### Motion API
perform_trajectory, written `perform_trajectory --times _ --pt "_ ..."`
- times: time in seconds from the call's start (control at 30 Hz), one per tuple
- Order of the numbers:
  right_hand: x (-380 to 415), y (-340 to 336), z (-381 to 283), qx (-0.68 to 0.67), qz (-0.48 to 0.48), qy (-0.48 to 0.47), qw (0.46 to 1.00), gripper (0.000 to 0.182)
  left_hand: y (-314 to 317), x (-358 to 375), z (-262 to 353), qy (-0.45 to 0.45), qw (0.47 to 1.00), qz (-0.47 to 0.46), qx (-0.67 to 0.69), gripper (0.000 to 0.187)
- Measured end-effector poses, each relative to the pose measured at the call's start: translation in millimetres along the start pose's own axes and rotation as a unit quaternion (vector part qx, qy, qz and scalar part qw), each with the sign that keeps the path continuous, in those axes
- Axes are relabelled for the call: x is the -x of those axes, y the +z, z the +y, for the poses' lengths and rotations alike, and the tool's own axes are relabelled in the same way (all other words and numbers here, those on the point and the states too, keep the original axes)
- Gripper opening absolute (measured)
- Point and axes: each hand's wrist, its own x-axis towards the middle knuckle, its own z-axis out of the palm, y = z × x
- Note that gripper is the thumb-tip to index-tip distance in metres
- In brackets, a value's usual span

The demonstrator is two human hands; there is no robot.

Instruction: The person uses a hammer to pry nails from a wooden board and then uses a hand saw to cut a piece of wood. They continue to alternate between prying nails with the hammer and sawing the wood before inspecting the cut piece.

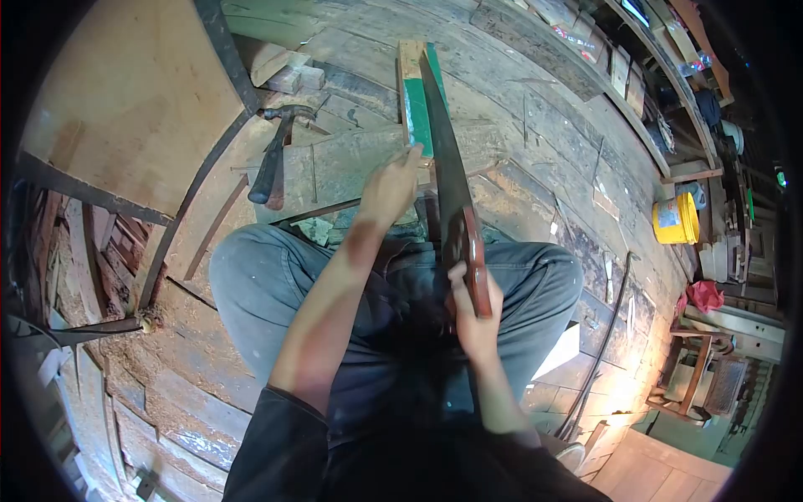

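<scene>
My right hand (478,314) is wrapped round the brown handle of a handsaw (450,159), low between my knees. The saw's long dark blade points away from me, along the right part of a green-painted wooden board (416,109) with a bare wood far end. At the board's near end my left hand (391,186) is closed, its fingertips on the edge. Under that near end lies a wide, worn plank (335,171). Whether the teeth touch the wood cannot be made out.
A claw hammer (272,155) lies to the left, beside a black-edged wooden panel (125,100). Wood blocks (297,77) sit beyond it. On the right are a yellow bucket (676,219) and a long metal bar (615,322). Sawdust covers the floor at lower left.
</scene>
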Motion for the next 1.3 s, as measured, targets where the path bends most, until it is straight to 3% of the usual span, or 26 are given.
perform_trajectory --times 0.17,0.27,0.37,0.43,0.6,0.83,0.93,1.1,1.27,1.3 --pt "-99 23 20 0.009 0.008 -0.101 0.995 0.004 0 3 4 0.008 1.000 -0.001 -0.030 0.048" --pt "-108 28 14 0.077 0.016 -0.160 0.984 0.005 1 2 2 0.005 0.999 -0.016 -0.038 0.048" --pt "-73 12 13 0.088 -0.031 -0.164 0.982 0.006 2 3 2 -0.012 1.000 -0.014 -0.010 0.049" --pt "-26 11 13 0.104 0.005 -0.145 0.984 0.007 -1 2 3 -0.015 1.000 -0.015 -0.009 0.049" --pt "39 -6 10 0.077 -0.028 -0.032 0.996 0.007 -1 3 1 -0.011 1.000 -0.015 -0.019 0.049" --pt "-72 19 20 0.121 -0.008 -0.192 0.974 0.009 0 2 2 0.005 1.000 -0.001 -0.026 0.047" --pt "-91 31 19 0.100 -0.005 -0.206 0.973 0.008 0 5 1 0.012 0.999 0.001 -0.038 0.047" --pt "-26 11 15 0.163 0.002 -0.206 0.965 0.008 3 5 -1 0.008 0.999 0.013 -0.038 0.049" --pt "35 -13 1 0.088 -0.029 -0.026 0.995 0.007 -5 1 3 -0.014 0.999 -0.020 -0.026 0.049" --pt "30 -11 3 0.087 -0.028 -0.024 0.996 0.007 -6 1 3 -0.013 0.999 -0.022 -0.026 0.049"
